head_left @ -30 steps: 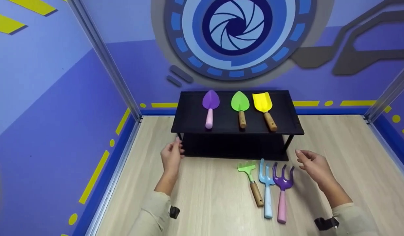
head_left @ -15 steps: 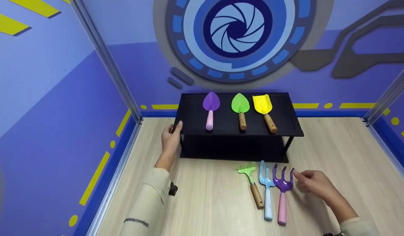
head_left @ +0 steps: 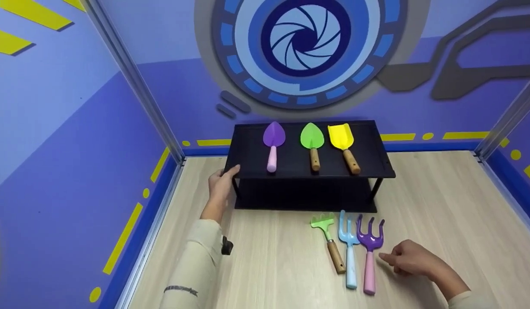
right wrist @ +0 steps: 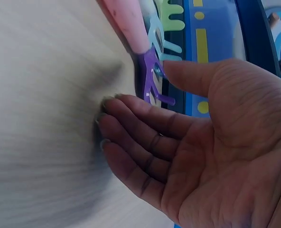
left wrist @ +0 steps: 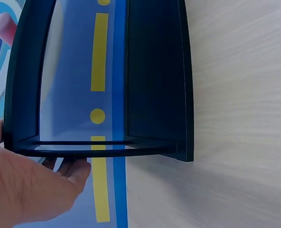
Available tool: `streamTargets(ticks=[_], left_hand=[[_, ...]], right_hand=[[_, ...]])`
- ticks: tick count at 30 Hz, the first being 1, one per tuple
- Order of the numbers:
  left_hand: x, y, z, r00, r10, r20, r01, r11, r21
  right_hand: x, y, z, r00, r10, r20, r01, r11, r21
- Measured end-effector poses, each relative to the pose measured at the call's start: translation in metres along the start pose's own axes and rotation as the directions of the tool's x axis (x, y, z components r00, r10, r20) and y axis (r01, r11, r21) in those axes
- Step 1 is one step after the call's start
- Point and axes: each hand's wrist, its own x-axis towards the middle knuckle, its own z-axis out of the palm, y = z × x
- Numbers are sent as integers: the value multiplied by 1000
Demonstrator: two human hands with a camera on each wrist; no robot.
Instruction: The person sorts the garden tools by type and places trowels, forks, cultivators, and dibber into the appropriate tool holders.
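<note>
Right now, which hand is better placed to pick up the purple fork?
Probably the right hand: it holds nothing and is just beside the purple fork. The left hand is farther away, gripping the shelf.

Enclosed booth-like workspace: printed wall panels point(head_left: 175, 94), metal corner posts point(head_left: 135, 79), wood-grain tabletop point(head_left: 273, 257)

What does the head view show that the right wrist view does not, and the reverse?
Only the head view: the left hand gripping the left end of the black two-tier shelf, and the purple heart-shaped trowel with pink handle.
Only the right wrist view: the palm side of the right hand.
Both: the right hand itself, the shelf, the purple three-pronged fork with pink handle, and the light blue fork.
</note>
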Motion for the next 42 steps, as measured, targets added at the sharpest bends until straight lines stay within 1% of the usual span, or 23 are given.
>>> streamTargets(ticks=[2, 4, 8, 13, 16, 21, 23, 25, 28, 32, 37, 39, 42], left_hand=[[0, -2, -1, 1000, -4, -9, 4, 1000, -4], [1, -5, -1, 1000, -3, -21, 3, 1000, -1], [1, -12, -1, 998, 21, -51, -22, 1000, -4], [2, -19, 1, 996, 51, -66, -53, 998, -24], [2, -23, 3, 993, 80, -87, -82, 996, -23], [1, -25, 7, 981, 133, -143, -134, 991, 3], [1, -24, 8, 978, 148, -150, -149, 989, 5], [2, -22, 10, 977, 155, -144, -156, 988, 4], [2, -19, 11, 977, 155, -145, -156, 988, 2], [3, -18, 10, 977, 150, -155, -151, 989, 2], [3, -18, 9, 980, 147, -138, -147, 989, 9], [3, -18, 8, 980, 143, -136, -142, 990, 16], [3, -18, 7, 980, 147, -135, -146, 989, 21]], right_hand=[[0, -3, 4, 1000, -12, 4, 12, 1000, -18], [1, -5, 10, 1000, -11, -17, 10, 999, -31], [7, -7, 21, 997, -25, -79, 21, 999, -45], [11, -7, 32, 995, -35, -97, 31, 999, -41], [14, -10, 36, 995, -7, -100, 6, 1000, -18], [20, -16, 40, 989, 93, -117, -87, 995, 52], [21, -18, 40, 983, 123, -136, -115, 991, 65], [21, -18, 39, 978, 133, -161, -125, 991, 56], [21, -20, 38, 974, 118, -192, -121, 993, 0], [23, -21, 34, 968, 82, -237, -110, 988, -104], [23, -16, 29, 956, 50, -288, -106, 978, -181], [21, -13, 26, 957, 41, -287, -102, 974, -202], [17, -10, 23, 968, 33, -248, -86, 974, -209]])
